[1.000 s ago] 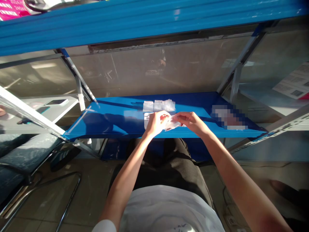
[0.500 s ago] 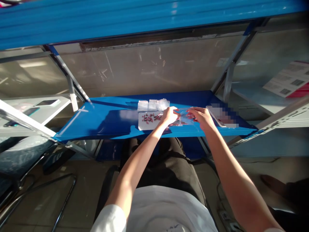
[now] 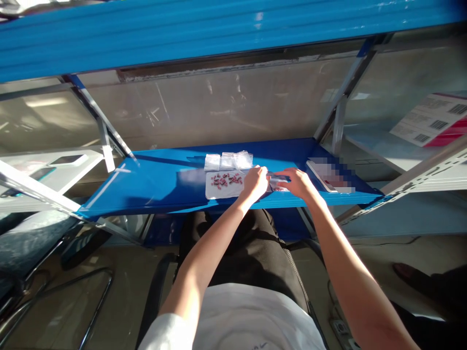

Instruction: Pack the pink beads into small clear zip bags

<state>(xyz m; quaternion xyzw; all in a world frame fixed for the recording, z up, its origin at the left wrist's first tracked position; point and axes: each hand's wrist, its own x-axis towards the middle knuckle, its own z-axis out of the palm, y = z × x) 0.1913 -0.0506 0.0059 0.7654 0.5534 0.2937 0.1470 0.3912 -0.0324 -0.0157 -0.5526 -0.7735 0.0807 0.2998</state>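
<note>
Left hand [image 3: 256,181] and right hand [image 3: 296,181] holding a clear bag [image 3: 279,183] at the blue bench [image 3: 160,187]

Both hands are gripping the clear bag between them, fingers pinching near its upper edge, the hands sitting close together but apart. The bag is hanging at the bench's front edge, with reddish contents showing in its lower part; whether it is touching the surface cannot be told.

Just left of the left hand, a white tray [image 3: 215,195] is lying flat, carrying a scatter of small red pieces [image 3: 223,181]. The left hand is covering the tray's right end from view. Directly behind the tray, a row of clear packets [image 3: 237,160] is resting on the bench, partly overlapping.

Well to the right of the right hand, a flat white item [image 3: 316,171] is lying near the bench's right end, its surface partly blurred out.
</note>
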